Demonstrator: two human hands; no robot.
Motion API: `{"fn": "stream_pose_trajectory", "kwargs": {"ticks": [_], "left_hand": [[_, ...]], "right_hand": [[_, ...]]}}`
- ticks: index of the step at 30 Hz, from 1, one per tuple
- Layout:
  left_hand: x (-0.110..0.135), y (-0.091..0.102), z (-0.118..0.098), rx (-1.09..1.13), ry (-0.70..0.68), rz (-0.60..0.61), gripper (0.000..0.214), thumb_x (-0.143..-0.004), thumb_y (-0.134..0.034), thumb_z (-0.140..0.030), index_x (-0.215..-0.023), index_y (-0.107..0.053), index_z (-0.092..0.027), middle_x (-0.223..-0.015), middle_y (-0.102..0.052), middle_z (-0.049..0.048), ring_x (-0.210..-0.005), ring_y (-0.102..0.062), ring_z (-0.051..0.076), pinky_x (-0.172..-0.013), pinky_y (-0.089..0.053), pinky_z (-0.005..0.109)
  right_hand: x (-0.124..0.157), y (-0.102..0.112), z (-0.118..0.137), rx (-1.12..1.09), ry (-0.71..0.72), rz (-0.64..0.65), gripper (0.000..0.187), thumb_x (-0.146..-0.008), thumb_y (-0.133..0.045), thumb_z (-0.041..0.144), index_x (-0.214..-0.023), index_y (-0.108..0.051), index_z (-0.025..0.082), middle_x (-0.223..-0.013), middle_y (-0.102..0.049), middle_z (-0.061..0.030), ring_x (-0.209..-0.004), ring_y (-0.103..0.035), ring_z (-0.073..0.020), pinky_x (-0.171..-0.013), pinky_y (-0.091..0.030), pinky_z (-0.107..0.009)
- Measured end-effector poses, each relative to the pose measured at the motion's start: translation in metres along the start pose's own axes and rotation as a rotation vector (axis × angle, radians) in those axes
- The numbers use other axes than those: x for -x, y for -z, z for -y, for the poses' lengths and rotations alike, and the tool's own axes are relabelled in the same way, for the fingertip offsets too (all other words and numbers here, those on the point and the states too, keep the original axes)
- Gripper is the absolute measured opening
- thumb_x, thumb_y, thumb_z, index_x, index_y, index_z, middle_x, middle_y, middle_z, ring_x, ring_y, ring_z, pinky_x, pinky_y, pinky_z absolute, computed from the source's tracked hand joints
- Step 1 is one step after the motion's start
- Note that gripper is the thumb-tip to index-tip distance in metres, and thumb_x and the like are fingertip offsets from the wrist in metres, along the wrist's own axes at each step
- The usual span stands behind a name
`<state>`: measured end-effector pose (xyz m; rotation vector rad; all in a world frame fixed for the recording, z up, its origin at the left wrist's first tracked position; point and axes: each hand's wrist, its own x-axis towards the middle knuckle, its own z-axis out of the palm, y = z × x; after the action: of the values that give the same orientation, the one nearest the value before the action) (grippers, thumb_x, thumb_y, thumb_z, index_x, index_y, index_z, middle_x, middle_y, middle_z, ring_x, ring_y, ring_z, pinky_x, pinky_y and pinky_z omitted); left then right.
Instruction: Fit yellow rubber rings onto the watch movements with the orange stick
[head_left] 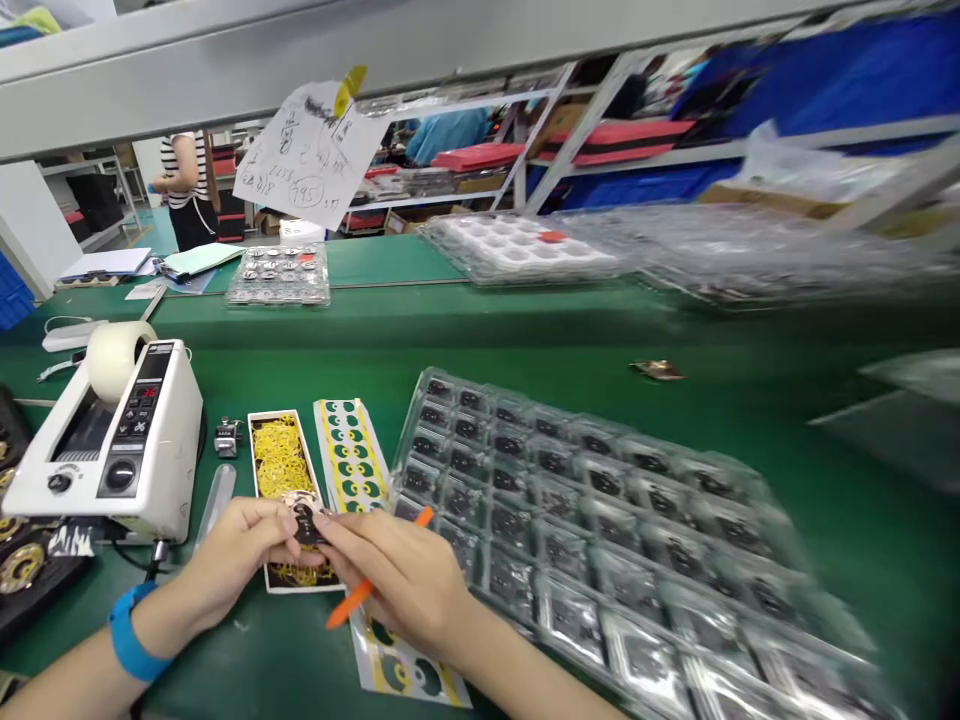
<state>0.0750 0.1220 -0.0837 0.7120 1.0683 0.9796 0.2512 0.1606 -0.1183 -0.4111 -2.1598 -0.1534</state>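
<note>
Watching this one on the head cam from my desk, and the action is low and near center: my left hand (pixel 236 548) and right hand (pixel 401 575) meet at about 6 o'clock, pinching a small dark disc (pixel 306 524) between them. Both sets of fingertips are closed on it from either side, with no real gap, though the hands hide part of it. There's a pale round piece right behind its top edge, but I can't tell what that is. The disc looks round, so I can't make out a long axis; it sits right where the hands meet, and I can't call either one nearer. The right hand also has an orange stick (pixel 349 602) tucked through its fingers, running roughly 7 to 1 o'clock. Right below the disc is a box of yellow rings (pixel 281 470), with a sticker strip (pixel 351 455) just beside it, off toward 3 o'clock. A big blister tray (pixel 577 530) fills the 3 to 5 o'clock zone, almost touching the right hand, and a tape dispenser (pixel 112 440) sits out at 9 o'clock.
</note>
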Motion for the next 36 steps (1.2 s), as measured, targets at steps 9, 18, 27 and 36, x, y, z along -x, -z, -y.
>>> {"fn": "stream_pose_trajectory", "kwargs": {"ticks": [9, 18, 27, 36], "left_hand": [[0.004, 0.006, -0.005, -0.159, 0.009, 0.214, 0.044, -0.062, -0.08, -0.051, -0.049, -0.062, -0.013, -0.058, -0.061, 0.0013, -0.063, -0.062, 0.013, -0.061, -0.045, 0.02], [0.003, -0.001, -0.001, 0.04, -0.011, 0.164, 0.027, -0.076, -0.075, -0.035, -0.1, -0.073, -0.023, -0.098, -0.071, 0.0022, -0.085, -0.069, 0.016, -0.092, -0.051, 0.034], [0.002, 0.0, 0.008, -0.127, -0.116, 0.117, 0.056, -0.077, -0.074, -0.031, -0.13, -0.056, -0.024, -0.1, -0.068, 0.0046, -0.087, -0.062, 0.015, -0.094, -0.049, 0.034], [0.002, -0.004, 0.007, -0.156, -0.122, 0.134, 0.051, -0.078, -0.072, -0.028, -0.126, -0.057, -0.022, -0.109, -0.068, 0.0074, -0.093, -0.064, 0.016, -0.093, -0.048, 0.029]], "right_hand": [[-0.003, 0.02, -0.004, -0.098, 0.086, -0.035, 0.022, -0.098, -0.039, 0.011, -0.097, -0.061, 0.015, -0.067, -0.068, -0.0042, -0.052, -0.049, -0.0119, -0.046, -0.036, -0.024], [-0.011, 0.016, -0.001, -0.427, -0.518, -0.073, 0.016, -0.091, -0.049, 0.011, -0.088, -0.061, 0.021, -0.078, -0.062, -0.004, -0.071, -0.06, -0.0151, -0.059, -0.049, -0.026], [-0.013, 0.011, -0.012, -0.785, -1.005, 0.114, 0.016, -0.078, -0.063, 0.026, -0.063, -0.064, 0.02, -0.084, -0.063, -0.0053, -0.066, -0.056, -0.0149, -0.052, -0.041, -0.026], [-0.015, 0.007, -0.004, -0.772, -0.944, 0.123, 0.017, -0.079, -0.058, 0.023, -0.064, -0.064, 0.02, -0.078, -0.061, -0.0034, -0.074, -0.059, -0.0167, -0.065, -0.048, -0.029]]}}
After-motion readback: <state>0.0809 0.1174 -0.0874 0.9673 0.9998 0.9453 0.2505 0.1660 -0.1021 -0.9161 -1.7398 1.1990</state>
